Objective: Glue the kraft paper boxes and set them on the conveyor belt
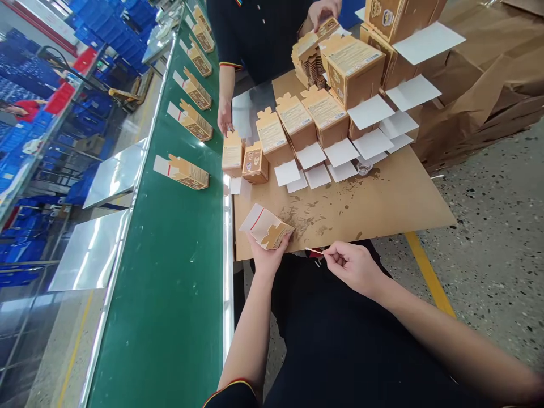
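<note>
My left hand (pixel 268 256) is closed around a small brown printed carton (pixel 272 228), held tilted over the near edge of the table. The carton's top flap stands open, showing its white inner face with a red strip across it. My right hand (pixel 355 266), apart from the carton, pinches a cotton swab (pixel 315 251) between thumb and fingertips. Its pale tip points left toward the carton. Beyond my hands, several cartons (pixel 292 120) stand in rows with white flaps hanging open toward me. A small clear dish (pixel 364 168) sits beside those flaps.
On the left runs a green conveyor belt (pixel 170 272) carrying several spaced cartons (pixel 189 171). Across the brown table (pixel 382 198), a co-worker's hand (pixel 225 117) is at a carton; the other hand (pixel 325 11) is by stacked cartons. Brown paper (pixel 488 90) lies at right.
</note>
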{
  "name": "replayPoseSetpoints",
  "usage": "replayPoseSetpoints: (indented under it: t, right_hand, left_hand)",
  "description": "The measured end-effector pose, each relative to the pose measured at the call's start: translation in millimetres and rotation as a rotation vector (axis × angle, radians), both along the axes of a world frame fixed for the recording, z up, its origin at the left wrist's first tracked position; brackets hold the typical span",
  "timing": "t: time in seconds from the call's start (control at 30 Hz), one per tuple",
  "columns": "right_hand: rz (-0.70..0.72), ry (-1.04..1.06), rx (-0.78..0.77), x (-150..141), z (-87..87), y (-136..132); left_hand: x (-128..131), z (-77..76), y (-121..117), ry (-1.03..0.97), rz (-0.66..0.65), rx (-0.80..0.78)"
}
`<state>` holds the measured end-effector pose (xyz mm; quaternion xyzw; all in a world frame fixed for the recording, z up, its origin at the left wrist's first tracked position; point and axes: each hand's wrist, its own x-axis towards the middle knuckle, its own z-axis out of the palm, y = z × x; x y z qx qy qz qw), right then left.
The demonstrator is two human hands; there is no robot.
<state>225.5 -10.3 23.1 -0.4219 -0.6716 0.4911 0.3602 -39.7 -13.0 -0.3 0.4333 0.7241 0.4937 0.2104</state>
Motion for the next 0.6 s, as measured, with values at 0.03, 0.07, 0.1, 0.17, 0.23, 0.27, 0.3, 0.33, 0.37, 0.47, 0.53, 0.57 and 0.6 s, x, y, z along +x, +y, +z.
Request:
replayPoseSetpoints:
  t: [0.03, 0.07, 0.1, 0.17, 0.23, 0.27, 0.3, 0.33, 0.37, 0.47, 0.53, 0.57, 0.6]
  right_hand:
    - [-0.005, 0.002, -0.003, 1, 0.2, 1]
    - [-0.012, 0.003, -0.011, 2, 0.8, 1]
    - [-0.02, 0.002, -0.022, 4, 1.7, 2]
    - [-0.04, -0.008, -0.049, 9, 4.0, 4]
    - [-0.066, -0.027, -0.068, 14, 5.3, 7]
    - [-0.079, -0.036, -0.072, 16, 5.2, 8]
    - [-0.088, -0.041, -0.074, 17, 4.6, 10]
    - [-0.093, -0.041, -0.076, 17, 3.6, 12]
    - [-0.094, -0.037, -0.077, 17, 2.2, 14]
    - [-0.077, -0.024, -0.091, 17, -1.8, 19]
    - [-0.08, -0.027, -0.1, 21, -2.7, 22]
    - [-0.09, -0.033, -0.107, 24, -2.4, 23]
    - [-0.105, -0.04, -0.115, 28, -1.8, 24]
  left_hand:
    - [-7, 1.2, 1, 0.022, 0.024, 0.01]
    - [-18, 3.5, 1, 0.04, 0.067, 0.015]
    - [-32, 7.1, 1, 0.049, 0.127, 0.025]
    - [-69, 17.7, -2, 0.045, 0.257, 0.084]
    - [-111, 30.4, -8, 0.052, 0.341, 0.187]
    - [-132, 36.3, -12, 0.069, 0.365, 0.236]
    - [-151, 41.2, -15, 0.091, 0.385, 0.266]
    - [-169, 44.8, -18, 0.11, 0.406, 0.268]
    - [-183, 46.8, -21, 0.117, 0.434, 0.242]
    - [-207, 44.4, -30, 0.037, 0.5, 0.101]
    - [-209, 38.2, -41, -0.01, 0.538, 0.052]
    - [-206, 34.7, -48, 0.01, 0.582, 0.051]
    - [-201, 31.2, -56, 0.066, 0.643, 0.075]
